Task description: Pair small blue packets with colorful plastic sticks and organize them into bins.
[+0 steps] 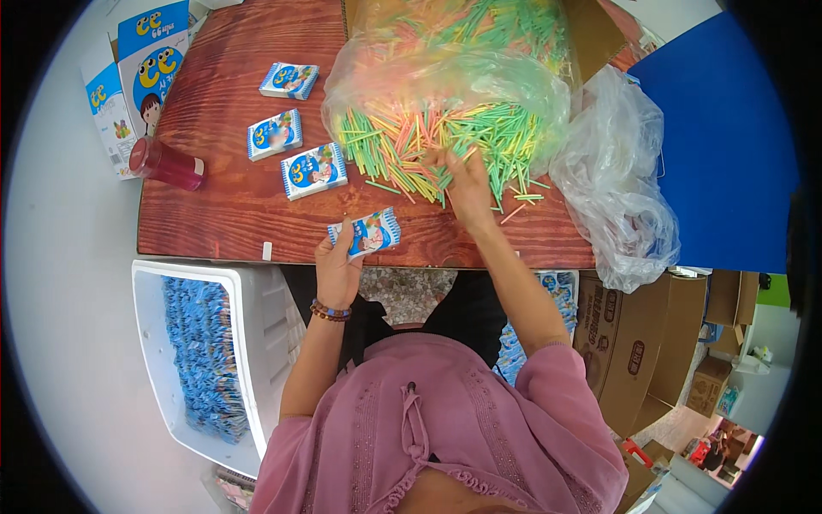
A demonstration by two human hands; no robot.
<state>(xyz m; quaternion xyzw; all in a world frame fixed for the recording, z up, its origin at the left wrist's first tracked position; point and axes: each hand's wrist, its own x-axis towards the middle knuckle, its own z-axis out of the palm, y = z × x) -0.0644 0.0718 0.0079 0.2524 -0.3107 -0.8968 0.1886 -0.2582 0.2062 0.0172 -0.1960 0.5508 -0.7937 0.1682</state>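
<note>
- I see my left hand (pixel 338 265) at the near edge of the reddish-brown wooden desk (pixel 231 206), fingers wrapped around a small blue-and-white printed paper packet (pixel 366 232) that sits at its 1 o'clock, held just above the desk edge.
- My right hand (pixel 469 184) is at 12 o'clock of my body, fingers pinched on a few sticks at the near rim of the heap of thin green, yellow, pink and orange plastic sticks (pixel 428 141).
- That heap spills out of a clear plastic bag (pixel 445 68) lying in an open brown cardboard box (pixel 599 38) at the far side of the desk; loose sticks lie scattered at 3 o'clock of the right hand.
- Three more blue-and-white packets lie flat on the desk at 10 to 11 o'clock of the left hand: one (pixel 314 170) nearest, one (pixel 275 134) beyond it, one (pixel 289 80) farthest.
- A dark red cylindrical container (pixel 167 164) lies on its side at the desk's left edge, about 9 o'clock of those packets.
- A white plastic bin (pixel 248 343) filled with blue packets stands on the floor at 7 o'clock of the left hand.
- An empty crumpled clear bag (pixel 621 180) hangs off the desk at 3 o'clock of the right hand, beside a blue board (pixel 728 146).
</note>
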